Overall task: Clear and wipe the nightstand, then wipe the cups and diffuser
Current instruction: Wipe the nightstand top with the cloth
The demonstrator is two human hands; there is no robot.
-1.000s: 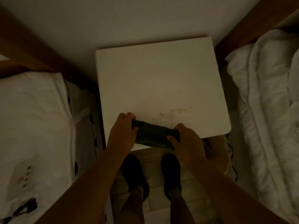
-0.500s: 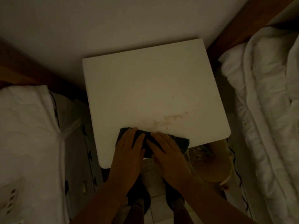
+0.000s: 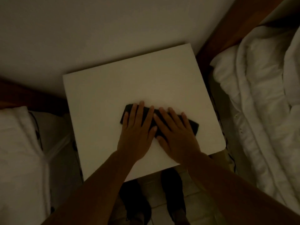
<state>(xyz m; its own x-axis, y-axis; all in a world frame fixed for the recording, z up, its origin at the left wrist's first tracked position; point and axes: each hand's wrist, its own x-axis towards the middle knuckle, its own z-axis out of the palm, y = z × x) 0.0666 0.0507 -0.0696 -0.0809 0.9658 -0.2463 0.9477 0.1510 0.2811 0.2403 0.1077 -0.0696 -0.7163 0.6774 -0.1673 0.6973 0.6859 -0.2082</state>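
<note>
The white square nightstand (image 3: 113, 88) fills the middle of the dim view, its top bare except for a dark folded cloth (image 3: 192, 125). My left hand (image 3: 138, 132) lies flat on the cloth's left half, fingers spread. My right hand (image 3: 177, 133) presses flat on the right half, fingers pointing up-left. The cloth sits right of the top's centre, and most of it is hidden under my palms. No cups or diffuser are in view.
A white bed (image 3: 17, 151) flanks the nightstand on the left and a rumpled white duvet (image 3: 263, 101) on the right, with wooden headboards (image 3: 227, 30) against the pale wall. My dark shoes (image 3: 173, 192) stand on tiled floor below the front edge.
Both hands went from gripping the rolled cloth at the front edge to pressing it flat, then slid it away from me over the stained spot toward the middle of the top.
</note>
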